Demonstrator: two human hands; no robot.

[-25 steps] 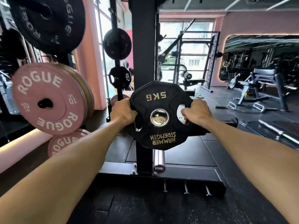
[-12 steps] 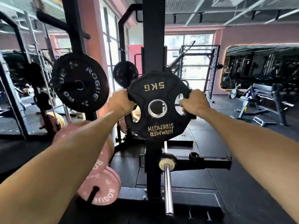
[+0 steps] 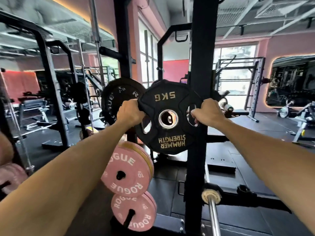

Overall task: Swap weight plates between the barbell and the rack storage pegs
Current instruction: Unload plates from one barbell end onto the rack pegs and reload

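Pink walls, tall windows and black rack frames fill the gym around you; the rack upright [image 3: 199,82] now stands just behind the plate, and the view has tilted up since a second ago, so more ceiling shows. You carry the black 5 kg plate [image 3: 168,116] higher than before, at chest height and dead centre; its lettering reads upside down. Your left hand [image 3: 131,112] curls round the rim and grip slot at the plate's 9 o'clock; your right hand [image 3: 207,112] has fingers hooked through the slot at 3 o'clock; both grip firmly. The bare barbell sleeve [image 3: 211,196] now sits well below the plate at 5 o'clock, so you seem to be lifting away from the bar toward storage; that is a judgement. A black Rogue plate [image 3: 119,97] hangs just behind at 9 o'clock; two stacks of pink Rogue plates [image 3: 125,171] sit on lower pegs at 7 o'clock. The peg you aim for is hidden behind the plate; line up its centre hole before pushing.
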